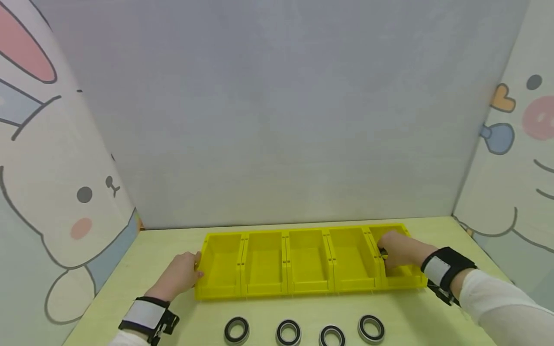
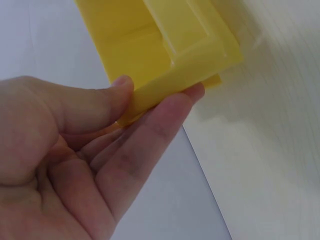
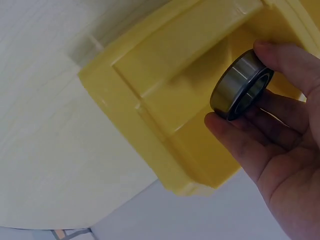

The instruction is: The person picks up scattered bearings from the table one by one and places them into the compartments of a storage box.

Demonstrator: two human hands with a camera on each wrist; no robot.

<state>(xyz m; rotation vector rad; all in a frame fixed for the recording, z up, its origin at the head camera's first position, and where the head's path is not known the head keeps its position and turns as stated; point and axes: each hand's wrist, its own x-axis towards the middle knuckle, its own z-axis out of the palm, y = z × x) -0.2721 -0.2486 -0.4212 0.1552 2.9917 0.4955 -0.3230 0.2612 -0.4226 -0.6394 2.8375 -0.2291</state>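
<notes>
A row of joined yellow bins (image 1: pixel 265 290) stands on the table. At its left end my left hand (image 1: pixel 178 273) grips the side wall; in the left wrist view the thumb lies over the rim of the yellow bin (image 2: pixel 195 60) and the fingers are beneath it. My right hand (image 1: pixel 399 249) reaches into the rightmost bin. Between its thumb and fingers it pinches a ball bearing (image 3: pixel 235 85), a steel ring with a dark inner face, held tilted over the bin's inside (image 3: pixel 200 135). From the head view the hand mostly covers this bearing.
Several more bearings, among them a left one (image 1: pixel 236 330) and a right one (image 1: pixel 371 329), lie flat on the pale table (image 1: pixel 182 331) in front of the bins. A grey wall panel (image 1: pixel 277 120) rises behind, with cartoon-printed panels at both sides.
</notes>
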